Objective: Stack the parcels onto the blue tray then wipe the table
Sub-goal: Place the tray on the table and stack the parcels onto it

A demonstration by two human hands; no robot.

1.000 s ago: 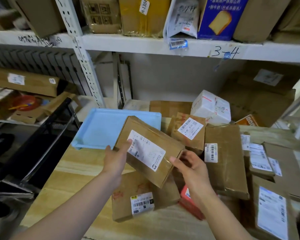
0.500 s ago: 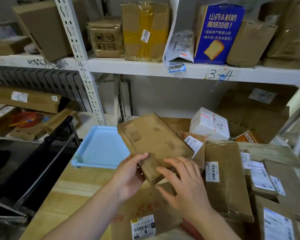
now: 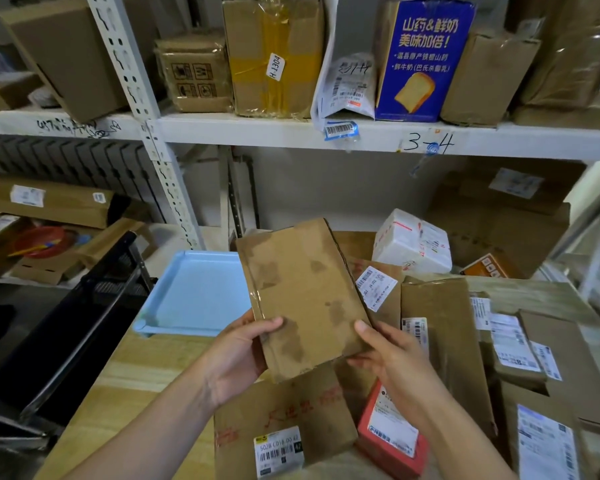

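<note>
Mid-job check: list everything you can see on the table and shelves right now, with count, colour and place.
Stained flat cardboard parcel: one, brown, held up over the table, plain side to camera.
Shallow plastic tray: one, light blue, far left of the wooden table, nothing in it.
Cardboard parcels with labels: several, brown, piled on the table's right half; exact count unclear.
Red flat parcel: one, near edge, under the right forearm.
White wrapped parcel: one, back of the pile.
Blue bread-picture box: one, upper shelf.
Taped cardboard boxes: several, brown, upper shelf.
Red bowl: one, lower left shelf.
Left hand: gripping the held parcel's lower left edge.
Right hand: gripping its lower right corner.
</note>
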